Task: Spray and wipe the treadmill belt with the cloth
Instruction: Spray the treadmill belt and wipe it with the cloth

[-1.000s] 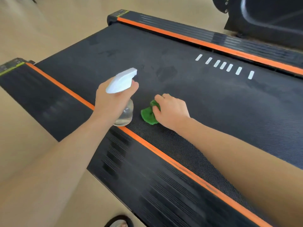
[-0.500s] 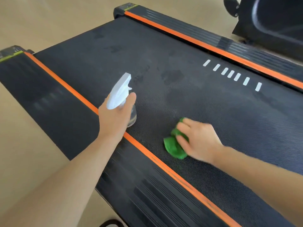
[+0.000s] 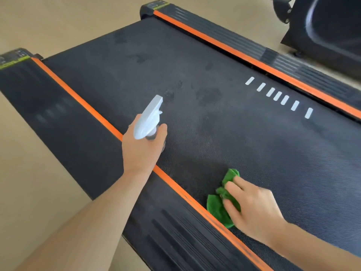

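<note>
Crumpled green cloth (image 3: 218, 209) pressed flat on textured black belt (image 3: 244, 137)

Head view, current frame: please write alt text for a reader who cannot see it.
A person's right hand presses a green cloth onto a black treadmill belt beside its orange side stripe, while the left hand holds a white-topped spray bottle above the belt. Darker patches mark the belt ahead.
</note>
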A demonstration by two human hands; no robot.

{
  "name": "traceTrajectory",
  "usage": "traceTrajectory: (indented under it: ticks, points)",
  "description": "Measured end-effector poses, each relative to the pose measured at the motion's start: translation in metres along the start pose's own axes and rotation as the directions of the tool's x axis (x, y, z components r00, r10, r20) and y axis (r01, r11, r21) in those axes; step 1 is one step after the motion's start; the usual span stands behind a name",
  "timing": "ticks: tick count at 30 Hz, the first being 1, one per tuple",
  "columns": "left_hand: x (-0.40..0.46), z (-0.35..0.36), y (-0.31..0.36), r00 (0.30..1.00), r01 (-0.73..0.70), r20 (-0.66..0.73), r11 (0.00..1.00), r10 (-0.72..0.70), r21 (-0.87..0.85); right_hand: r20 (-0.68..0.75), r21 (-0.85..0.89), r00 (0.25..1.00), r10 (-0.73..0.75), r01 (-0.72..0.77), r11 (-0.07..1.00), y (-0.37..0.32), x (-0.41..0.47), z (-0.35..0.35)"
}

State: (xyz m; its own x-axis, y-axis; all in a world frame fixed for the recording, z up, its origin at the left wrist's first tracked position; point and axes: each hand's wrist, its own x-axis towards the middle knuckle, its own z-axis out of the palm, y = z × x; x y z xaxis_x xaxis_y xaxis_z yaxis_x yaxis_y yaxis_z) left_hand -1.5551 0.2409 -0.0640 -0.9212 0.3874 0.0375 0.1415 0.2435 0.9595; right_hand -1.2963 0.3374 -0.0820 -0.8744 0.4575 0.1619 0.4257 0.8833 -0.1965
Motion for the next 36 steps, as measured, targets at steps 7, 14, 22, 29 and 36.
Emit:
traceTrajectory:
  ticks: [7,14,22,29,36]
  points:
    - [0.005,0.002,-0.004,0.999,-0.046,-0.016,0.999,0.047,0.024,-0.051,-0.068,0.999,-0.014,0.010,0.998,0.015,0.085,0.026]
    - [0.010,0.005,-0.007,0.999,-0.050,-0.019,0.999,0.050,0.016,-0.078,-0.066,0.966,0.246,-0.252,0.966,0.012,0.208,0.053]
    - [0.013,0.003,-0.002,1.000,-0.003,0.024,0.998,0.001,0.065,0.012,0.076,0.998,0.063,-0.064,0.995,-0.013,0.035,0.010]
    - [0.013,0.004,-0.002,1.000,-0.021,0.001,0.996,0.021,0.086,-0.031,0.022,0.985,-0.169,0.170,0.985,0.016,0.091,0.027]
    - [0.014,0.005,-0.009,1.000,0.000,-0.015,0.999,0.001,0.047,-0.152,-0.016,0.961,0.230,-0.236,0.972,0.008,0.225,0.056]
